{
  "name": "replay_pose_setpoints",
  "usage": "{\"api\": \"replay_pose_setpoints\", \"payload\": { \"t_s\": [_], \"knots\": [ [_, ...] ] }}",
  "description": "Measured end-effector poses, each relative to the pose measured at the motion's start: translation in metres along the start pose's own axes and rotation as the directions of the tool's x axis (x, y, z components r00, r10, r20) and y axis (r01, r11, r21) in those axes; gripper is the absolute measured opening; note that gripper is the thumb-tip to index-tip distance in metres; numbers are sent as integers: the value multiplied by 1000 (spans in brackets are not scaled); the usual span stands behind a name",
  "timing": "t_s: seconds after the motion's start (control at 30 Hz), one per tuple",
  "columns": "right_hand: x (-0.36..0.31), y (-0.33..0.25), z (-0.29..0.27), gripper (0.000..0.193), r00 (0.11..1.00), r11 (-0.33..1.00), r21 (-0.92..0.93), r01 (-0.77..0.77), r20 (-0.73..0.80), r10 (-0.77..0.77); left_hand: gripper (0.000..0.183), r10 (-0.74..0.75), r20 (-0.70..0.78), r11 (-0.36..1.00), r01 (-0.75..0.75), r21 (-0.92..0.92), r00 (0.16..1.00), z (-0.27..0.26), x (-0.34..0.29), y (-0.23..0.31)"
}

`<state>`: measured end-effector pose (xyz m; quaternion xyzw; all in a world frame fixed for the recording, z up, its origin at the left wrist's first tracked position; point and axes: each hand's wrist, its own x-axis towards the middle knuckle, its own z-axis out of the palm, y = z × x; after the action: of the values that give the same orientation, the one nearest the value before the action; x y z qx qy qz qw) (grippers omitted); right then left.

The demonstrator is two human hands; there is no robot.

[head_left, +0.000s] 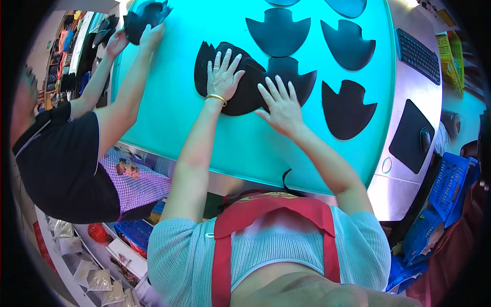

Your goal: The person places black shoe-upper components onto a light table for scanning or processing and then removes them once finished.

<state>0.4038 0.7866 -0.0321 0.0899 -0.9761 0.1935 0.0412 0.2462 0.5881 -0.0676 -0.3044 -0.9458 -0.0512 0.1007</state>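
My left hand lies flat, fingers spread, on a pile of overlapping black cut pieces on the turquoise tabletop. A ring and a gold bangle are on that hand and wrist. My right hand is open too, its fingertips over the lower part of a single black shaped piece with a curved edge and a notched top. Whether the fingers press on it or hover I cannot tell. That piece touches the pile's right side. Similar black pieces lie apart, one farther up and others at the right.
On the left a co-worker holds a bunch of black pieces above the table. A keyboard and a mouse on a black pad rest on the metal ledge at right. Blue baskets stand beyond it.
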Motion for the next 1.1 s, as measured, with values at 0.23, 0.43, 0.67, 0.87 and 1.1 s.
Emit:
{"api": "replay_pose_setpoints", "payload": {
  "t_s": [0.23, 0.43, 0.67, 0.87, 1.1],
  "knots": [
    [-64, -33, 16, 73, 973, 995, -57, 79, 221, -65, 57, -466, 56, 858, 436, 272, 883, 2, -61, -55],
    [-44, -44, 21, 72, 994, 992, -120, -49, 93, 60, 63, -175, -194, 985, 172, -35, 965, -20, -43, -58],
    [-4, -55, 38, 71, 981, 965, -177, -191, -10, 193, 72, -76, 31, 997, 76, 11, 997, -27, -103, -33],
    [58, -90, 16, 65, 994, 998, -15, -60, -90, 58, 74, -165, 58, 985, 168, -40, 985, -47, -122, -44],
    [189, -86, 66, 69, 993, 994, -104, -19, 113, 31, 83, -183, 297, 972, 217, -86, 937, -97, -203, -15]
  ]
}}
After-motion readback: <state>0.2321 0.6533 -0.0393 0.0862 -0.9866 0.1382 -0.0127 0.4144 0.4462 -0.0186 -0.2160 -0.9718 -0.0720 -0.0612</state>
